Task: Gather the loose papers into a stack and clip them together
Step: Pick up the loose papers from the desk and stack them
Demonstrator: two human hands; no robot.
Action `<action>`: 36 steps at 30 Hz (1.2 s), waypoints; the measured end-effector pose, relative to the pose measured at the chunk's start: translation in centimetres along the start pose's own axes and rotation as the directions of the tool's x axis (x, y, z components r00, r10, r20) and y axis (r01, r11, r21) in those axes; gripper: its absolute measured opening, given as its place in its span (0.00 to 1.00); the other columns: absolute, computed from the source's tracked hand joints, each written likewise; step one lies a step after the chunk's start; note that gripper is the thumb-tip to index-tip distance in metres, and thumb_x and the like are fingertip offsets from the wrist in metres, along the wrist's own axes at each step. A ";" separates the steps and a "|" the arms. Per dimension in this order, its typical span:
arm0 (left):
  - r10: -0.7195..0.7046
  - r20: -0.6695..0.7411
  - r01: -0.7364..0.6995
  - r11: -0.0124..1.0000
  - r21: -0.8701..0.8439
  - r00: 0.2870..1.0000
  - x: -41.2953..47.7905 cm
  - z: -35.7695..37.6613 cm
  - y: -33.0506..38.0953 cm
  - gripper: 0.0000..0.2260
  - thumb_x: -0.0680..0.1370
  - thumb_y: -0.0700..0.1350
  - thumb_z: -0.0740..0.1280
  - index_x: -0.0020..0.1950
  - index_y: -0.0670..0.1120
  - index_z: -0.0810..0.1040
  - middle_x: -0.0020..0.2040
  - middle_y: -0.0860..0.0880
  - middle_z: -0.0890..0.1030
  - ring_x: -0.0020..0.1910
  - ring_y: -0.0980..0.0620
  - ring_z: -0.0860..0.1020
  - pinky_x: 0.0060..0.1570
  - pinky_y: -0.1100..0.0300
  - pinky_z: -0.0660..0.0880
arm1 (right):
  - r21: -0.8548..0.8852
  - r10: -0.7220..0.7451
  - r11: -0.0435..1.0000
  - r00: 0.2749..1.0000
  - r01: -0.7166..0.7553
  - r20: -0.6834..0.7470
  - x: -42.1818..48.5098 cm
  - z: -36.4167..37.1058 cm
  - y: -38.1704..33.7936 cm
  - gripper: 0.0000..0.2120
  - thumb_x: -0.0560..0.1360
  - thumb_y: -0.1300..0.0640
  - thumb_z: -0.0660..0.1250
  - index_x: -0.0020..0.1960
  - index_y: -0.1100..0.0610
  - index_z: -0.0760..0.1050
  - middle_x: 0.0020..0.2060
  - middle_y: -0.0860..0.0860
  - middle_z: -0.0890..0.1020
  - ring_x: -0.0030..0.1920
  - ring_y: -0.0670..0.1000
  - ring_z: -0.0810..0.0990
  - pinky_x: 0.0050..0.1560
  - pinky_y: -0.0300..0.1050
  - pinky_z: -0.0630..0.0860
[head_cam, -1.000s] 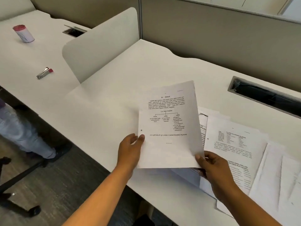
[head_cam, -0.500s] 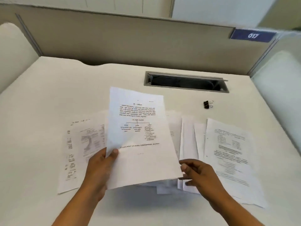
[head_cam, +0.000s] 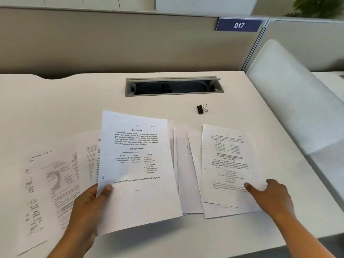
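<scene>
Several loose papers (head_cam: 188, 164) lie fanned across the white tabletop (head_cam: 55, 108). Left hand (head_cam: 89, 207) pinches the lower left edge of a printed sheet (head_cam: 137, 174), thumb on top, raised over the spread. Right hand (head_cam: 271, 196), fingers straight and grasping nothing, rests on the rightmost page (head_cam: 227, 164). Black clip (head_cam: 202, 109) sits apart behind the papers, near the cable slot (head_cam: 173, 86).

I count one binder clip (head_cam: 202, 109), roughly seven loose papers (head_cam: 137, 164) (overlaps hide some), one desk (head_cam: 74, 101), plus my left hand (head_cam: 87, 207) and right hand (head_cam: 270, 194).
</scene>
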State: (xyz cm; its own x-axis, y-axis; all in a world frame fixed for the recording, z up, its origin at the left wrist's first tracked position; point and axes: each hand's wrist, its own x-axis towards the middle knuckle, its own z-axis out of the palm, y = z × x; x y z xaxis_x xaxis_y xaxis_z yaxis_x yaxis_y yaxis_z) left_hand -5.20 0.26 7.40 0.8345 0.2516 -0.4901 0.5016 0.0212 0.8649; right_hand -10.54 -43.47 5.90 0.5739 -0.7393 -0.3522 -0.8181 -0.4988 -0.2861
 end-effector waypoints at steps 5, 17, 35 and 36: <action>0.008 0.002 -0.008 1.000 -0.027 1.000 -0.2 1.0 0.0 0.06 0.80 0.42 0.68 0.54 0.44 0.84 0.51 0.49 0.86 0.47 0.47 0.83 0.44 0.57 0.76 | -0.067 0.069 0.995 0.998 -0.068 0.013 0.2 0.4 -0.4 0.43 0.62 0.36 0.76 0.66 0.61 0.69 0.61 0.61 0.73 0.63 0.65 0.73 0.57 0.58 0.74; -0.059 0.005 0.059 0.995 -0.080 0.998 -1.0 2.5 -1.3 0.07 0.81 0.41 0.67 0.56 0.44 0.84 0.51 0.50 0.86 0.46 0.48 0.83 0.44 0.57 0.77 | 0.116 0.054 0.992 0.996 -0.046 -0.070 0.1 0.7 -1.0 0.35 0.61 0.47 0.81 0.62 0.59 0.73 0.55 0.59 0.80 0.51 0.61 0.78 0.46 0.51 0.74; -0.031 0.004 0.031 0.995 -0.099 1.000 -0.8 2.8 0.6 0.06 0.81 0.43 0.67 0.52 0.47 0.84 0.47 0.56 0.87 0.48 0.51 0.83 0.44 0.57 0.77 | 0.832 -0.108 0.553 0.994 0.035 0.030 -7.3 -3.9 -5.4 0.08 0.80 0.55 0.64 0.52 0.57 0.79 0.46 0.50 0.84 0.44 0.51 0.81 0.51 0.50 0.75; -0.033 0.014 0.034 0.994 -0.102 0.999 -0.9 3.1 0.7 0.06 0.81 0.43 0.67 0.52 0.47 0.84 0.49 0.54 0.87 0.49 0.51 0.83 0.45 0.56 0.78 | 0.843 -0.135 0.537 0.989 0.029 0.052 -7.7 -3.2 -5.7 0.08 0.80 0.55 0.65 0.51 0.58 0.80 0.47 0.51 0.86 0.46 0.53 0.82 0.54 0.53 0.77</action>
State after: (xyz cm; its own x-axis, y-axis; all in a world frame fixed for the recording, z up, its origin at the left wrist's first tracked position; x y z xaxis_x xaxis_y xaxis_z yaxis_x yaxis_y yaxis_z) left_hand -4.90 -2.95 8.11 0.8206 0.2375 -0.5198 0.5040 0.1280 0.8542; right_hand -10.40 -36.36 13.14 0.6806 -0.6402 -0.3564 -0.3928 0.0918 -0.9150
